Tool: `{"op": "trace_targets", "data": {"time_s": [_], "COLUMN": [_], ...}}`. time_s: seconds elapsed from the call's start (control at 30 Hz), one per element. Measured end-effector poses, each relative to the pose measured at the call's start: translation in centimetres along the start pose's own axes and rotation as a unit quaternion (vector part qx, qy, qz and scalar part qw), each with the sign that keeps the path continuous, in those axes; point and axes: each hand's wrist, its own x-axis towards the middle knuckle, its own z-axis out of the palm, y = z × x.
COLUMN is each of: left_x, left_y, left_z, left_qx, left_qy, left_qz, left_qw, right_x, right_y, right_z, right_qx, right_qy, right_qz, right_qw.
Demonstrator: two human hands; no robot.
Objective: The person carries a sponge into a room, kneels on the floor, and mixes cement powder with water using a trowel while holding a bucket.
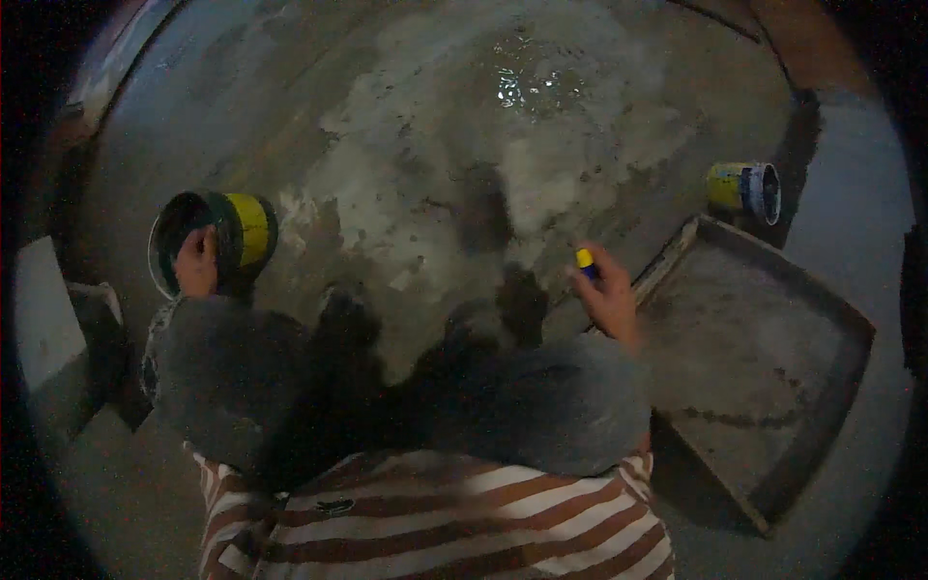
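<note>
To the left is a dark bucket (230, 221) with a yellow band, its round mouth facing left in the view. My left hand (196, 264) is at the bucket's mouth with curled fingers and appears to grip the rim. The bucket's inside is too dark to make out. My right hand (607, 290) is closed around a yellow and blue handle (585, 262). Whatever the handle belongs to is too dark to tell. Beneath both hands lies a concrete floor (406, 239) with patchy, smeared paler areas. My knees, in dark trousers, are bent below the hands.
A large shallow tray (863, 326) with raised edges lies close to the right hand. Beyond it is a smaller yellow and dark bucket (727, 187). Wet, shiny floor (536, 85) shows ahead. A pale flat panel (47, 319) stands at far left. The light is dim.
</note>
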Motion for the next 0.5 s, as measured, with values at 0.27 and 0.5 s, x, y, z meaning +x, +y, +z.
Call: {"op": "trace_targets", "data": {"time_s": [0.27, 0.5], "left_x": [-2.0, -1.3], "left_y": [3.5, 2.8], "left_z": [-0.5, -0.5], "left_qx": [0.016, 0.013], "left_qy": [0.026, 0.002], "left_qz": [-0.010, -0.019], "left_qw": [0.999, 1.000], "right_x": [5.2, 9.4], "right_y": [1.5, -1.2], "right_z": [7.0, 1.2], "right_qx": [-0.164, -0.410], "right_qy": [-0.361, -0.265], "right_qz": [0.029, -0.080], "right_qw": [0.918, 0.869]}}
